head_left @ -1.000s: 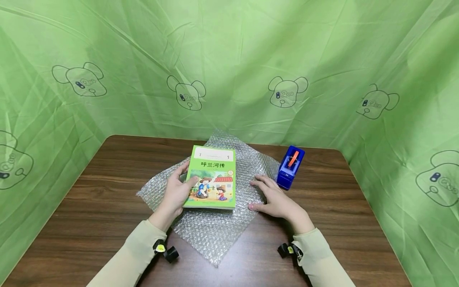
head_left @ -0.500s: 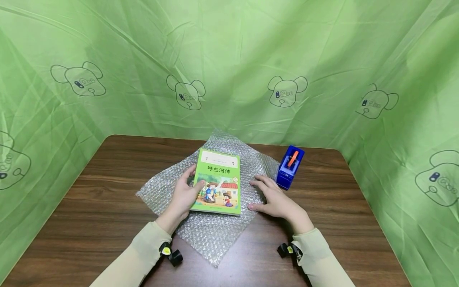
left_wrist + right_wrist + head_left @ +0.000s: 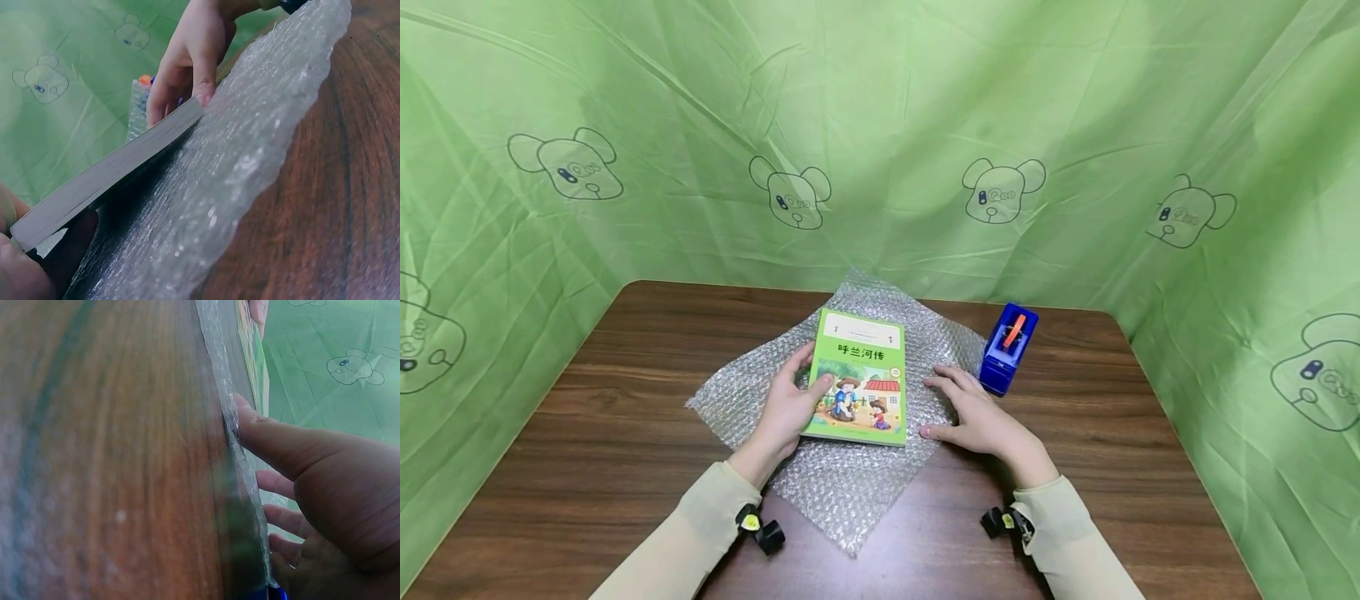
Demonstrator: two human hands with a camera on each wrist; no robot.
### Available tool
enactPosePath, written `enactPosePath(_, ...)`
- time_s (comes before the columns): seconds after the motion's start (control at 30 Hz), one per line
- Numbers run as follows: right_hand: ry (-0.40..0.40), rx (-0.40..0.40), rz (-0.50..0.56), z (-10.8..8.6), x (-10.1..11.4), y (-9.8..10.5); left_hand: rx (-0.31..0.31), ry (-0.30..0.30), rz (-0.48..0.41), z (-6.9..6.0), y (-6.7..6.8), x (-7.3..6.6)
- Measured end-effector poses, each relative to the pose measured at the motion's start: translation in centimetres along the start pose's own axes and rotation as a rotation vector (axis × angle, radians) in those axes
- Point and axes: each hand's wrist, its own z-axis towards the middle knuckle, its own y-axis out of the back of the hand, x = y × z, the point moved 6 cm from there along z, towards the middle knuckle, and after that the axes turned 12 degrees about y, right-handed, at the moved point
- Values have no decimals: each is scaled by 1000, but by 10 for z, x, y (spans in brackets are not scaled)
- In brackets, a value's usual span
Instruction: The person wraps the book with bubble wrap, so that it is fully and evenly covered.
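Observation:
A green paperback book (image 3: 859, 379) with an illustrated cover lies face up over a sheet of bubble wrap (image 3: 842, 492). My left hand (image 3: 786, 412) grips the book's left edge, thumb on the cover and fingers beneath. In the left wrist view the page block of the book (image 3: 119, 169) slants, its held side raised off the bubble wrap (image 3: 219, 181). My right hand (image 3: 988, 429) rests with spread fingers on the right part of the wrap, beside the book. The right wrist view shows that hand's thumb (image 3: 275, 437) touching the sheet's edge.
A blue tape dispenser-like device (image 3: 1006, 354) with an orange part stands just beyond my right hand, touching or close to the wrap's right corner. Brown wood-grain table (image 3: 625, 400) lies underneath. Green printed cloth (image 3: 895, 100) walls the table at the back and sides.
My left hand has carried the book to the right and slightly nearer to me, lowering it over the bubble wrap. My right hand and the blue device have stayed in place.

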Motion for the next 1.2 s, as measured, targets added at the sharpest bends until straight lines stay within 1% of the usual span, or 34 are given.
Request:
enactPosePath(0.13,-1,0,12,0,0,0,-2,-2,27,0,0,1)
enactPosePath(0.2,-3,2,15,0,0,0,-3,-8,61,0,1,0)
enactPosePath(0.3,-3,3,13,0,-2,-1,-37,-37,151,0,4,-2)
enactPosePath(0.4,-5,5,8,0,-2,-1,-95,-81,275,1,9,-6)
enactPosePath(0.47,-8,7,10,0,-3,-1,-118,-102,341,2,12,-9)
enactPosePath(0.57,-14,12,11,0,-2,-1,-118,-125,425,4,15,-11)
enactPosePath(0.67,-18,12,11,0,-2,-1,-102,-135,481,6,17,-12)
enactPosePath(0.8,-20,12,14,0,-1,0,-88,-144,528,6,18,-13)
enactPosePath(0.93,-21,9,20,0,-1,0,-92,-156,574,6,19,-13)
enactPosePath(1.2,-15,4,23,0,0,0,-67,-167,609,7,19,-14)
